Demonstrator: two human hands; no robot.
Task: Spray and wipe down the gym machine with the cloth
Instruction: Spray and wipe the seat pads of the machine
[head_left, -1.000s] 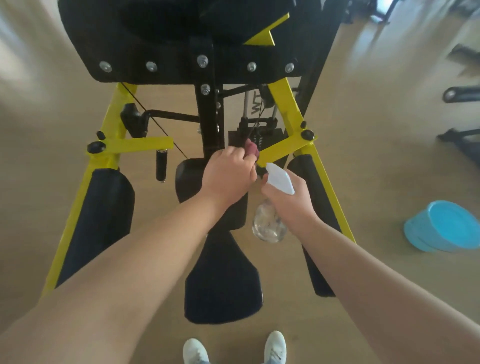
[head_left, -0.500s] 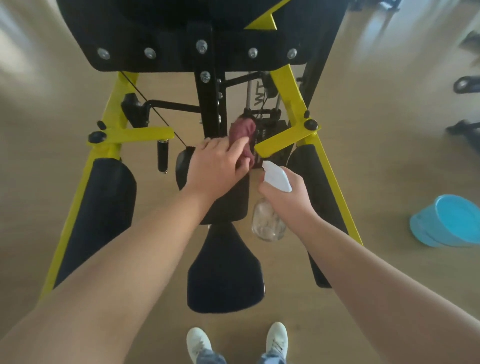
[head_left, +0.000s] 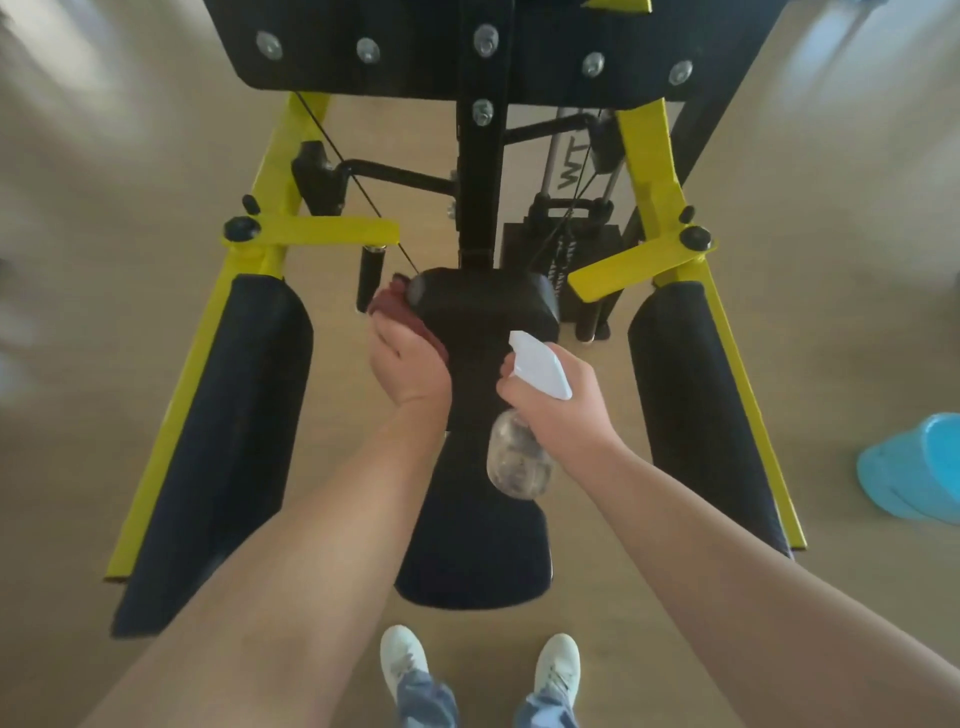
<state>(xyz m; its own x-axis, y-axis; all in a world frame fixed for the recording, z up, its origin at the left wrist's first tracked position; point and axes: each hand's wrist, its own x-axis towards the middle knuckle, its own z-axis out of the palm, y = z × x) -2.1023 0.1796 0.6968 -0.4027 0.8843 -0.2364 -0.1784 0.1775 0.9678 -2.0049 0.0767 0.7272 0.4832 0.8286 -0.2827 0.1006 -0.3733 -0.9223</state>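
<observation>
The left hand (head_left: 410, 364) grips the dark red cloth (head_left: 392, 306), bunched against the left corner of the gym machine's (head_left: 322, 229) black pad (head_left: 488, 306). The right hand (head_left: 563, 410) is wrapped round the spray bottle (head_left: 519, 465), its nozzle aimed over the pad. A thin cable (head_left: 366, 197) ends just beside the cloth, so a stroke past the rounded corner could snag it. A squeeze now might wet the left hand or mist the floor (head_left: 779, 338), leaving it slick.

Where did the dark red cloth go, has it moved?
Yes. The left hand has carried the dark red cloth leftward, from the right-side yellow metal arm, past the black centre post, to the left edge of the black padded cushion.
</observation>
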